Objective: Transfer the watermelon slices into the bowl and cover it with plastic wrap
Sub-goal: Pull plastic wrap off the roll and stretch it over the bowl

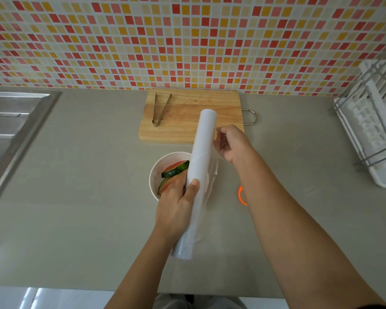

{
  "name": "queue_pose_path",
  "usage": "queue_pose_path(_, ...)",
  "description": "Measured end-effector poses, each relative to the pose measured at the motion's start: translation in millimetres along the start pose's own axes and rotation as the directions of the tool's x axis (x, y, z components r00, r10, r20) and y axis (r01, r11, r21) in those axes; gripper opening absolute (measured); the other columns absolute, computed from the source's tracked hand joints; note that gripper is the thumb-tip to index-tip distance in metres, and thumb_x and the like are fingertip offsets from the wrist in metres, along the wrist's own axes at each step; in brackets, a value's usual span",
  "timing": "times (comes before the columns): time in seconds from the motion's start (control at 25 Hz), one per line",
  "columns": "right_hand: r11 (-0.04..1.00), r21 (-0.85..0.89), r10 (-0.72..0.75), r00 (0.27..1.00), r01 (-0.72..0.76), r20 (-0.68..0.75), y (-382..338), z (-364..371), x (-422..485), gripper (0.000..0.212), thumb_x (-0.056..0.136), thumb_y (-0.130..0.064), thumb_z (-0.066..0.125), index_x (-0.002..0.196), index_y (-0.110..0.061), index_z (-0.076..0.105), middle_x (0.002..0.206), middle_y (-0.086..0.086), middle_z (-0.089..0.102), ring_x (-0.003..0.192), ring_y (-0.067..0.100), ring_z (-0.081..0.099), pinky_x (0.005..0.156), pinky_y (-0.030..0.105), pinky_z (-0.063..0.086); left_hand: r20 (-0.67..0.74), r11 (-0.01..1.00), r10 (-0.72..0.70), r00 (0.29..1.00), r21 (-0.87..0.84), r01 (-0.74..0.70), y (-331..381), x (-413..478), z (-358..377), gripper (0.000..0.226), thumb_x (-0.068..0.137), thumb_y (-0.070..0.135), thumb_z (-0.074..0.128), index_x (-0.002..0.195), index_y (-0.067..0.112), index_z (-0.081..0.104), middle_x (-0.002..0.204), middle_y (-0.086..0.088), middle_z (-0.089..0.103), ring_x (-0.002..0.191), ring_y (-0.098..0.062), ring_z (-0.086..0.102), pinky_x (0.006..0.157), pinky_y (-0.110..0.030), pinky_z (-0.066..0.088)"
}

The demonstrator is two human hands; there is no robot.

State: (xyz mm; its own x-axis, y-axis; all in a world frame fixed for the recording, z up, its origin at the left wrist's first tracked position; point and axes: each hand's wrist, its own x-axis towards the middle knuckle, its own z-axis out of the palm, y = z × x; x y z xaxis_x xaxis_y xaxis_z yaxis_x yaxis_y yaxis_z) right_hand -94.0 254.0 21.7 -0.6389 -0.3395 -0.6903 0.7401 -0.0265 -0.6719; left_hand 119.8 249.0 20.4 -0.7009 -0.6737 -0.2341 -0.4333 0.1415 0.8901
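Two bare forearms reach in from the bottom edge over a grey countertop, which runs back to a wall of small red, pink, orange and cream tiles. The left hand grips a white roll of plastic wrap around its lower half, thumb laid across the top and fingers curled underneath, and holds the roll in the air, tilted away from the person. The right hand is just beside the roll's upper part, its fingers curled on a loose sheet of clear film that hangs to the right of the roll; the film is faint, and its edge is hard to make out. Under the roll stands a white bowl with the watermelon slices in it, green rinds showing. Behind the bowl, against the wall, lies a wooden cutting board with metal tongs resting on its left part and a wire loop at its right edge. A steel sink is set into the counter at the left, and a white dish rack stands at the right. An orange curved mark shows on the counter by the right forearm.
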Motion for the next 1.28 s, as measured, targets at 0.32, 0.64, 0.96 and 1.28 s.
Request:
queue_pose_path(0.32,0.983,-0.177,0.051,0.998,-0.045,0.031,0.4,3.4,5.4,0.018,0.084,-0.015,0.067,0.069,-0.011,0.057,0.065,-0.001,0.057,0.029,0.001,0.045,0.034,0.012,0.038,0.001,0.998,-0.041,0.999,-0.042,0.041,-2.5,-1.6,-3.4,0.044,0.084,0.052,0.038,0.124,0.040,0.055,0.105,0.024,0.059,0.101,-0.006,0.056,0.090,-0.044,0.049)
queue_pose_path(0.64,0.962,-0.271,-0.064,0.988,0.023,-0.143,7.7,9.7,7.4,0.010,0.085,-0.016,0.057,0.077,-0.012,0.053,0.062,0.001,0.047,0.055,0.012,0.042,0.047,0.022,0.041,-0.048,0.993,0.039,0.998,0.115,-0.034,1.9,-8.0,9.3,0.050,0.086,0.051,0.033,0.130,0.034,0.050,0.117,0.014,0.061,0.104,-0.011,0.055,0.086,-0.039,0.047)
queue_pose_path(0.96,0.984,-0.139,0.124,0.987,-0.109,0.103,1.0,1.3,1.3,0.022,0.081,-0.031,0.069,0.070,-0.016,0.058,0.057,-0.007,0.056,0.048,0.004,0.047,0.042,0.017,0.045,-0.026,0.999,-0.041,0.999,-0.027,0.040,1.3,-7.0,-3.7,0.042,0.085,0.052,0.037,0.122,0.044,0.055,0.099,0.030,0.061,0.096,0.000,0.057,0.084,-0.037,0.050)
queue_pose_path(1.28,0.968,-0.245,0.051,0.998,-0.059,-0.039,1.3,0.7,1.4,0.016,0.089,-0.025,0.056,0.073,-0.024,0.055,0.063,-0.011,0.051,0.055,0.001,0.051,0.050,0.021,0.036,-0.044,0.994,-0.087,0.995,-0.069,0.084,-1.1,-9.3,-6.4,0.020,0.092,0.046,0.041,0.101,0.054,0.057,0.096,0.022,0.062,0.091,-0.003,0.059,0.079,-0.034,0.049)
